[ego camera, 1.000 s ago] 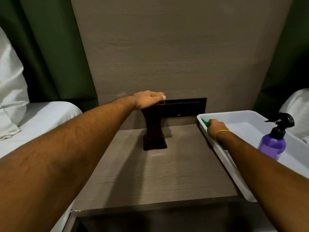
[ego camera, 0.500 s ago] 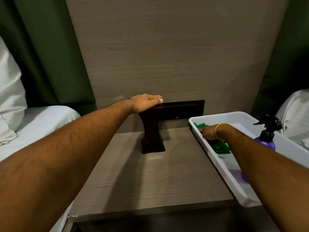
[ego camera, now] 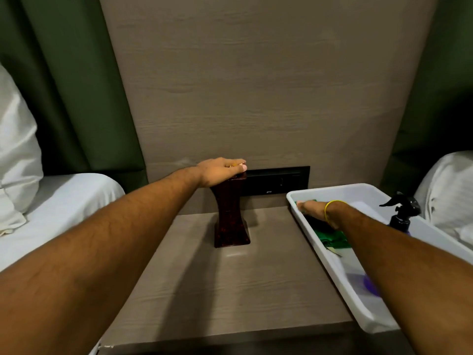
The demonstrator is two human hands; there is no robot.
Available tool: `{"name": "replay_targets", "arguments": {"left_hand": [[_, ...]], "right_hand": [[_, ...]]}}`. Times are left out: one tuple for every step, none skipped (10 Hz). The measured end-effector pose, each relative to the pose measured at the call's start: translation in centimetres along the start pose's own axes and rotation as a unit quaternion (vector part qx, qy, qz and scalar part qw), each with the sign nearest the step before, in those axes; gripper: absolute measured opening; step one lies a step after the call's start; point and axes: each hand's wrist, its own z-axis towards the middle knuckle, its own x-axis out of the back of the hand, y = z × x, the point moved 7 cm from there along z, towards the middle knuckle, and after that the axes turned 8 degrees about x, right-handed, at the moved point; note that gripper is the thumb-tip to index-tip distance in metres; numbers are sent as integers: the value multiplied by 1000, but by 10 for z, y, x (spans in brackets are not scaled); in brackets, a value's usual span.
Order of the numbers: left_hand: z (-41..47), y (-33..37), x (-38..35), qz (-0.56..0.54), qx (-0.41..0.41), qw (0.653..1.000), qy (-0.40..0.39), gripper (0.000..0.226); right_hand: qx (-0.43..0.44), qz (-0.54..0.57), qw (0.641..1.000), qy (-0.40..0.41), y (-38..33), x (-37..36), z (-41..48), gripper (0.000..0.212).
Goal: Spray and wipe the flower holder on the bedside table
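Head view: a dark red-brown flower holder [ego camera: 230, 213] is seen standing upright on the bedside table [ego camera: 230, 290], toward the table's back edge and close to the wood-grain wall panel [ego camera: 256, 98]. The holder is narrow at the waist and flared at the base. Its top is covered by the left hand [ego camera: 222, 170], which is laid palm down on it with the fingers curled over the far rim; a grip on the top is suggested, though how firmly it is closed cannot be told. Just behind the holder, a black switch panel [ego camera: 279, 181] is set into the wall.

To the right of the holder, a white plastic tray [ego camera: 358, 303] is placed at the table's right side, with part of it hanging past the table's front corner. Inside the tray, the right hand [ego camera: 313, 210] is held low, palm down, over a green cloth [ego camera: 332, 238]; the fingers are mostly hidden by the tray wall, so whether the cloth is pinched cannot be told. A yellow band [ego camera: 330, 208] is worn at that wrist. Further right of the holder, in the same tray, a purple spray bottle [ego camera: 400, 216] with a black trigger head is standing, its body largely hidden by the forearm.

To the left of the holder, a bed with white sheets [ego camera: 51, 208] and a pillow [ego camera: 15, 155] is seen against a green curtain [ego camera: 64, 85].
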Motion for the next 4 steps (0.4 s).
{"name": "replay_targets", "arguments": {"left_hand": [[-2, 4, -1, 9, -14, 1000, 0, 97], [-3, 4, -3, 34, -13, 999, 6, 90], [-7, 8, 11, 51, -18, 996, 70, 97], [-34, 19, 31, 63, -29, 970, 234, 85]], "right_hand": [[-11, 31, 999, 18, -4, -8, 9, 94], [21, -17, 997, 67, -16, -16, 12, 86], [72, -132, 974, 171, -44, -11, 8, 89], [193, -195, 915, 295, -85, 0, -7, 83]]}}
